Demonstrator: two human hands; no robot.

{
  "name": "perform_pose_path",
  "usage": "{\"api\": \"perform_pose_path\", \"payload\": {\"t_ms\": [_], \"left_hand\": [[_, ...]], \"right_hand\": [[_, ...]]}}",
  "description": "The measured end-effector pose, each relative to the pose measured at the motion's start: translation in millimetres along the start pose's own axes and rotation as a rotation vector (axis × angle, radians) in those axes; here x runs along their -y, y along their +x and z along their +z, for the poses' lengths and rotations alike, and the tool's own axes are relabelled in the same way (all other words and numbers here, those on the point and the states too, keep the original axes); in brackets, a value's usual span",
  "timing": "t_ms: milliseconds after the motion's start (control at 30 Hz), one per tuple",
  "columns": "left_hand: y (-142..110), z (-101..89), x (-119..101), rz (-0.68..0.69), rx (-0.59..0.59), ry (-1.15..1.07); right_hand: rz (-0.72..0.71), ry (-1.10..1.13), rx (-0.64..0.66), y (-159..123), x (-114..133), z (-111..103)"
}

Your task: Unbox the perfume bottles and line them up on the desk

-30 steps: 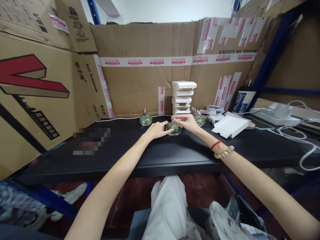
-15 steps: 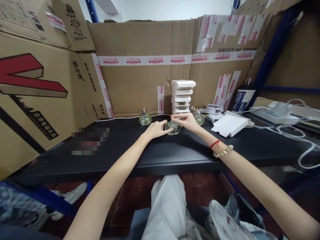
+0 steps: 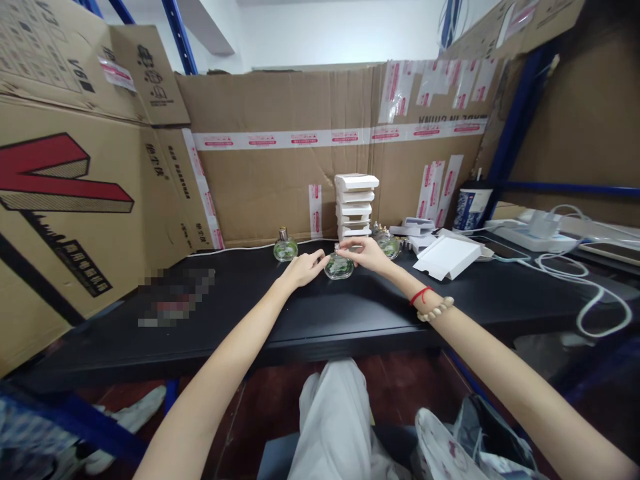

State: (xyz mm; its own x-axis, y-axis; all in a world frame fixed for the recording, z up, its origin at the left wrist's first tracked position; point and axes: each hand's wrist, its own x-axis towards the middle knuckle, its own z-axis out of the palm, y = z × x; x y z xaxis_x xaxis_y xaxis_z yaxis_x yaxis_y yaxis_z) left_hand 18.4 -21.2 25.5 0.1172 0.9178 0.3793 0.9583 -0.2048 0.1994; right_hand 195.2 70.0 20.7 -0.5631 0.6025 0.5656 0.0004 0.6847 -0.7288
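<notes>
A clear, round perfume bottle (image 3: 339,267) with green inside stands upright on the black table. My right hand (image 3: 367,255) pinches the small neck at its top between thumb and fingers. At the bottle's left side is my left hand (image 3: 304,269), its fingers stretched out toward the glass; whether the tips touch it I cannot tell. Another perfume bottle (image 3: 285,247), with a metallic collar on top, stands to the left behind my left hand. Behind my right hand several more bottles (image 3: 388,244) are partly hidden.
A stack of white trays (image 3: 356,207) rises behind the bottle against a cardboard wall (image 3: 270,193). Opened white boxes (image 3: 450,255), a patterned cup (image 3: 471,208), a power strip (image 3: 535,233) and loose white cables (image 3: 600,293) lie to the right. A large carton (image 3: 65,220) stands at left.
My left hand has loosened from the bottle and drawn slightly left, with its thumb off the front. My right hand stays at the bottle's neck. The view has tilted upward.
</notes>
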Motion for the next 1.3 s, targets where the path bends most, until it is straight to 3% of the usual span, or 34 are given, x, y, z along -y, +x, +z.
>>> {"api": "perform_pose_path", "payload": {"t_ms": [167, 267, 367, 467, 567, 667, 1000, 1300], "left_hand": [[0, 0.0, 1, -0.027, 0.010, -0.014], [0, 3.0, 3, -0.004, 0.010, 0.006], [0, 5.5, 3, 0.003, -0.001, 0.034], [0, 5.9, 3, 0.006, -0.007, 0.057], [0, 3.9, 2, -0.016, 0.000, 0.064], [-1, 1.2, 2, -0.025, 0.007, 0.056], [-2, -3.8, -2, -0.015, -0.018, 0.049], [-5, -11.6, -3, -0.056, -0.018, -0.034]], "right_hand": [[0.005, -0.194, 0.160, -3, -3, -6], [-0.040, -0.421, 0.153, -5, 0, -9], [-0.085, -0.515, 0.049, -6, 5, -13], [-0.120, -0.560, -0.193, -5, 9, -19], [-0.037, -0.631, -0.432, -4, 9, -25], [0.086, -0.650, -0.542, -3, 7, -31], [0.348, -0.701, -0.674, 0, -13, -54], [0.456, -0.746, -0.578, -3, -21, -59]]}}
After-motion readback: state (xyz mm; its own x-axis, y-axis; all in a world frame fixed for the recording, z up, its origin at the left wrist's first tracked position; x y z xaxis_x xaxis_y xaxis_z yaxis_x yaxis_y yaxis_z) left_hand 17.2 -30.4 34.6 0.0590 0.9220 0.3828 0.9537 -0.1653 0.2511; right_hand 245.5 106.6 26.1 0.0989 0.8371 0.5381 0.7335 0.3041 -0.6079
